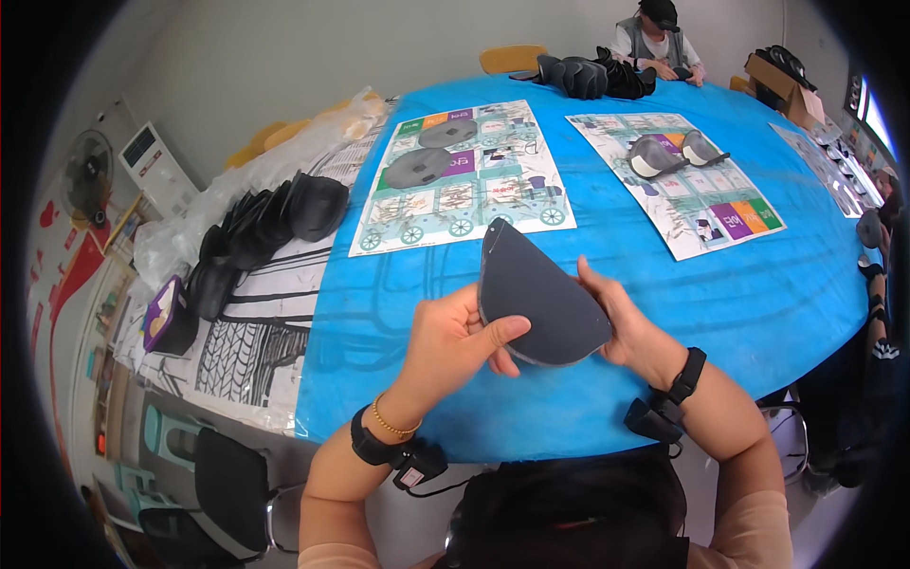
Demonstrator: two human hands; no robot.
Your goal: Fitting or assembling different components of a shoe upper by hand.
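Over the near part of the table, both of my hands hold up a flat, dark grey piece (540, 299), rounded at the bottom and tapering to a point at the upper left. My left hand (455, 332) grips its left side, thumb on the face and fingers partly behind it. At the right edge, my right hand (618, 318) has its thumb raised along the rim, with its other fingers largely hidden. Beyond the hands, two grey rounded pieces (417, 168) lie on a printed sheet (379, 232).
A blue cover (427, 275) spreads over the table. Black curved pieces (275, 223) are stacked at the left, with another pile (578, 76) at the far edge. Two shaped pieces (656, 156) rest on the right sheet (687, 237). Across sits a person (654, 43). Chairs (232, 484) stand lower left.
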